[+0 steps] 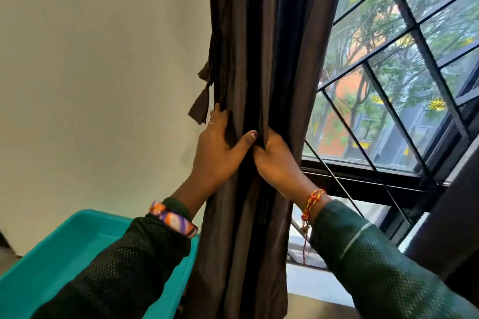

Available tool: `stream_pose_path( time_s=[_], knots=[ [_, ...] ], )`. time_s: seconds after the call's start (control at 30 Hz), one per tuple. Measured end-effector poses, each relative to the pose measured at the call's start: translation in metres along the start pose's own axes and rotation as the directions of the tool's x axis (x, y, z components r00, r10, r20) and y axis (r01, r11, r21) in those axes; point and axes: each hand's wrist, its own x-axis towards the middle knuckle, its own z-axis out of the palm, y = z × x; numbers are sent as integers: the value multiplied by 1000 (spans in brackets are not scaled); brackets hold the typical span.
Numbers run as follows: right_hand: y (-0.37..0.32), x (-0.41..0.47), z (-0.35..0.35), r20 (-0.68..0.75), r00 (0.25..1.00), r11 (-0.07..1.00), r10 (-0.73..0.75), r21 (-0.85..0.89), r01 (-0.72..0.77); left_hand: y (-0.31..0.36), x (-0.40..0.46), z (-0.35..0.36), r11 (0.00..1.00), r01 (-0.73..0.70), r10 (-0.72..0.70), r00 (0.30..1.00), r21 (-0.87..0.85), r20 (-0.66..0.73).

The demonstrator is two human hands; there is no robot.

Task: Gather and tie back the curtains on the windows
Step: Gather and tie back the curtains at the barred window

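Observation:
A dark brown curtain (267,46) hangs bunched into a narrow column at the left edge of the window (404,85). My left hand (220,153) grips the bundle from its left side, thumb across the front folds. Right beside it, my right hand (277,160) clutches the folds from the right, with its fingers hidden in the cloth. A matching brown tie-back strip (202,101) dangles with loose ends from the curtain's left edge, just above my left hand's fingertips.
A teal plastic tub (64,254) sits low at the left, under my left forearm. The cream wall (103,59) fills the left side. Black grille bars cross the glass, and a second dark curtain (451,215) hangs at the right edge.

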Motion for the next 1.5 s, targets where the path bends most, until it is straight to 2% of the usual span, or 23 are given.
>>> stream_pose_path(
  time_s=[0.1,0.17,0.33,0.4,0.47,0.5,0.57,0.67,0.7,0.73,0.8,0.83,0.87,0.93,1.0,1.03,1.1,1.17,1.37,1.5],
  knots=[
    [6,-13,2,-36,999,994,18,-111,-22,-1,-11,5,995,85,-77,986,45,-148],
    [7,-21,0,-54,999,987,1,-162,-9,-1,-21,3,985,140,-119,974,100,-191],
    [12,-44,1,36,999,973,-15,-229,23,23,-63,-13,959,178,-137,973,222,-186],
    [13,-59,2,71,997,968,2,-250,16,35,-81,-19,946,129,-74,979,299,-190],
    [13,-77,5,112,994,966,-3,-257,32,39,-100,-22,914,42,0,995,404,-103],
    [12,-88,8,139,990,962,-9,-271,47,42,-109,-23,907,36,-12,998,419,-62],
    [12,-111,15,205,979,954,-22,-288,82,52,-125,-23,924,150,-128,988,353,-85],
    [14,-144,26,309,948,940,-83,-293,177,80,-143,-22,962,259,-239,953,90,-189],
    [10,-152,29,351,931,923,-98,-318,217,88,-145,-22,955,289,-271,939,58,-211],
    [6,-162,30,397,912,908,-103,-337,249,93,-149,-23,945,315,-287,928,87,-238],
    [1,-179,29,451,884,906,-123,-313,285,93,-155,-32,938,295,-222,916,184,-335],
    [-1,-186,26,428,891,911,-152,-289,295,88,-157,-39,937,262,-160,910,232,-382],
    [-2,-191,22,348,917,919,-197,-260,296,83,-158,-48,929,228,-95,907,290,-411],
    [-1,-193,14,101,967,951,-234,-182,249,70,-163,-64,879,203,-3,906,431,-423],
    [3,-184,10,-99,981,982,-170,-95,160,63,-167,-80,818,220,27,908,531,-418],
    [5,-177,7,-147,982,993,-114,-55,107,61,-168,-86,803,216,36,913,555,-407],
    [1,-165,6,-151,989,1000,4,-6,-5,58,-169,-96,799,210,29,923,564,-385],
    [-4,-157,9,-125,989,996,81,-38,-87,56,-170,-101,803,205,25,926,560,-376],
    [-14,-143,34,-10,990,967,138,-215,-137,47,-169,-94,828,120,69,948,548,-311],
    [-18,-160,45,-161,970,948,183,-234,-218,37,-165,-98,854,103,54,957,510,-284]
  ],
)
